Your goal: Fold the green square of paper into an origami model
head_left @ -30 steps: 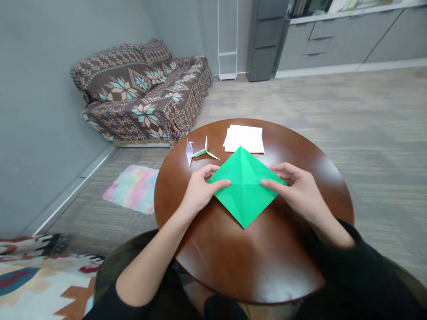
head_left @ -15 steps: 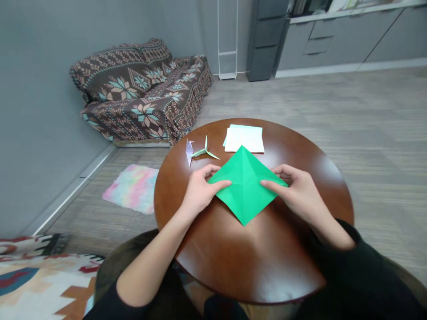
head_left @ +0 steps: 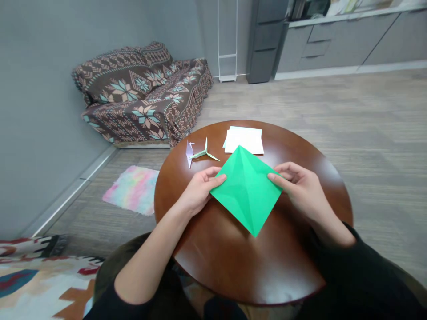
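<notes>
Over the table (head_left: 240,266), the left hand (head_left: 203,189) and right hand (head_left: 298,183) pinch green paper (head_left: 247,189); best hold both sides gently, without crumpling.

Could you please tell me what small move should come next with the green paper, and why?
I'd probably bring the side corners of the green paper together: the left hand and right hand grip near them, and a crease runs between the top and bottom corners.
</notes>
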A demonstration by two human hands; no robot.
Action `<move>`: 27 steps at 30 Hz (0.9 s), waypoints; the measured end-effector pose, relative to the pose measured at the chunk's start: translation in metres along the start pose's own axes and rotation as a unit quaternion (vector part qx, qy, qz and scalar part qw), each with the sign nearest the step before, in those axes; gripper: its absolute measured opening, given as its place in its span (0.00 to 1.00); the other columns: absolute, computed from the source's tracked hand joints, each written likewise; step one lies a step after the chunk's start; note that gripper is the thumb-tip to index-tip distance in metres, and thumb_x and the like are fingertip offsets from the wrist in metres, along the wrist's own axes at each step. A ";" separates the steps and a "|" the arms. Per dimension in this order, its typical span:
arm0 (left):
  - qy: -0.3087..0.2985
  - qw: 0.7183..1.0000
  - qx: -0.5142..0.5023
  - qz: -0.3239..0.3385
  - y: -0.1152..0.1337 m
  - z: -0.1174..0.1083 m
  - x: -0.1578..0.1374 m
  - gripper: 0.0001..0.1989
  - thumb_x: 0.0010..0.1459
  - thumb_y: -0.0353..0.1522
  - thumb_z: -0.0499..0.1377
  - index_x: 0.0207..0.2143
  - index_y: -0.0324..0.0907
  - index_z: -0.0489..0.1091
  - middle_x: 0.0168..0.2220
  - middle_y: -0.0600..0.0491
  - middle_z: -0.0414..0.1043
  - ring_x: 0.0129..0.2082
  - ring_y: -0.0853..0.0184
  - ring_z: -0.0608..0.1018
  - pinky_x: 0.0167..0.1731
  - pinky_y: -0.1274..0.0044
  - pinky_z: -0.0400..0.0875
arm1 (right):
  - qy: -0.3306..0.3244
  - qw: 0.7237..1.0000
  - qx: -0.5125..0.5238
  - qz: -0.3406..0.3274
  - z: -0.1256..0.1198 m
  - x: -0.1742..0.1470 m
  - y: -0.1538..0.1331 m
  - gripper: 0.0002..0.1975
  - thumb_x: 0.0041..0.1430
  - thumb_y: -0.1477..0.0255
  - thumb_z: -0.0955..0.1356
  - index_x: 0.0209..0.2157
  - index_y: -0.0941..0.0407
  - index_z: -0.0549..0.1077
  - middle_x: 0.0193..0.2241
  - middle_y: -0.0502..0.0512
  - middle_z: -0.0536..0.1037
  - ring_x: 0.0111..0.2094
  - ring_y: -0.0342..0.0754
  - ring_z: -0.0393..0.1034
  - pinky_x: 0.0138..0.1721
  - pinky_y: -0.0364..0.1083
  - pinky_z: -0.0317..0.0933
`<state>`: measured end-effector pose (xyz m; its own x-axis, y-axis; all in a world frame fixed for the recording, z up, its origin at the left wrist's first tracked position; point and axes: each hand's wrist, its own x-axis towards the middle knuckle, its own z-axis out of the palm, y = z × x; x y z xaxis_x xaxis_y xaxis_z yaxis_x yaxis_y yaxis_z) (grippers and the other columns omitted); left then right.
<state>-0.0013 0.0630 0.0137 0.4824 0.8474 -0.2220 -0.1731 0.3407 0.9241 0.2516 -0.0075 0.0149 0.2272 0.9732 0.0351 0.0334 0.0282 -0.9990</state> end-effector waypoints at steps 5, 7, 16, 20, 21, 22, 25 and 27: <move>0.007 1.000 -0.019 0.012 0.005 0.004 -0.003 0.28 0.53 0.41 0.73 0.54 0.45 0.73 0.38 0.51 0.82 0.32 0.67 0.81 0.33 0.77 0.78 | 0.042 0.998 0.036 0.017 0.001 -0.001 -0.007 0.21 0.50 0.58 0.79 0.40 0.51 0.71 0.18 0.43 0.75 0.19 0.44 0.66 0.21 0.43 0.60; -0.001 1.000 -0.008 0.020 0.007 0.006 -0.005 0.36 0.50 0.38 0.75 0.60 0.50 0.67 0.37 0.54 0.81 0.30 0.68 0.81 0.30 0.77 0.77 | 0.054 0.998 0.035 0.008 0.001 -0.001 -0.007 0.20 0.51 0.58 0.79 0.38 0.51 0.71 0.20 0.45 0.77 0.20 0.44 0.67 0.22 0.43 0.61; 0.020 0.997 -0.003 0.070 0.000 0.009 -0.002 0.20 0.46 0.34 0.76 0.41 0.44 0.74 0.43 0.54 0.79 0.32 0.70 0.79 0.31 0.79 0.75 | -0.009 0.999 0.042 -0.031 0.007 -0.005 -0.007 0.17 0.53 0.62 0.79 0.42 0.51 0.76 0.35 0.52 0.82 0.30 0.48 0.74 0.30 0.45 0.69; 0.018 0.997 -0.029 0.068 -0.001 0.011 -0.003 0.21 0.43 0.31 0.77 0.41 0.43 0.79 0.42 0.53 0.80 0.33 0.69 0.80 0.34 0.78 0.75 | -0.068 0.991 0.113 0.023 0.009 -0.007 -0.007 0.23 0.46 0.68 0.82 0.45 0.50 0.80 0.44 0.53 0.83 0.39 0.50 0.77 0.38 0.47 0.72; 0.023 0.997 -0.032 0.069 -0.002 0.011 -0.004 0.22 0.42 0.31 0.78 0.41 0.43 0.79 0.41 0.53 0.80 0.33 0.69 0.80 0.34 0.78 0.75 | -0.069 0.989 0.129 0.036 0.008 -0.007 -0.007 0.24 0.44 0.69 0.83 0.45 0.50 0.80 0.44 0.53 0.83 0.40 0.50 0.77 0.40 0.48 0.72; 0.031 0.997 -0.030 0.072 -0.002 0.010 -0.003 0.22 0.42 0.31 0.78 0.42 0.44 0.80 0.40 0.53 0.80 0.33 0.69 0.79 0.34 0.78 0.75 | -0.064 0.988 0.135 0.045 0.008 -0.006 -0.006 0.25 0.43 0.69 0.83 0.45 0.50 0.81 0.44 0.53 0.84 0.40 0.50 0.77 0.41 0.48 0.72; 0.073 0.991 0.028 0.111 -0.003 0.007 -0.002 0.20 0.43 0.33 0.77 0.41 0.44 0.82 0.38 0.53 0.80 0.33 0.67 0.79 0.35 0.76 0.73 | -0.028 0.993 0.108 0.043 0.004 -0.005 -0.003 0.22 0.43 0.67 0.83 0.42 0.51 0.83 0.36 0.51 0.83 0.35 0.49 0.75 0.38 0.48 0.70; 0.103 0.975 0.114 0.162 -0.002 0.004 -0.001 0.16 0.46 0.35 0.76 0.39 0.43 0.83 0.37 0.52 0.81 0.34 0.65 0.79 0.36 0.75 0.72 | 0.006 0.998 0.056 0.013 0.002 -0.004 -0.002 0.19 0.45 0.65 0.82 0.41 0.51 0.84 0.32 0.51 0.83 0.33 0.49 0.74 0.36 0.48 0.68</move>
<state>0.0020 0.0593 0.0131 0.2461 0.9675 0.0576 -0.0820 -0.0385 0.9959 0.2487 -0.0109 0.0167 0.2389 0.9710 0.0086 -0.0816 0.0289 -0.9962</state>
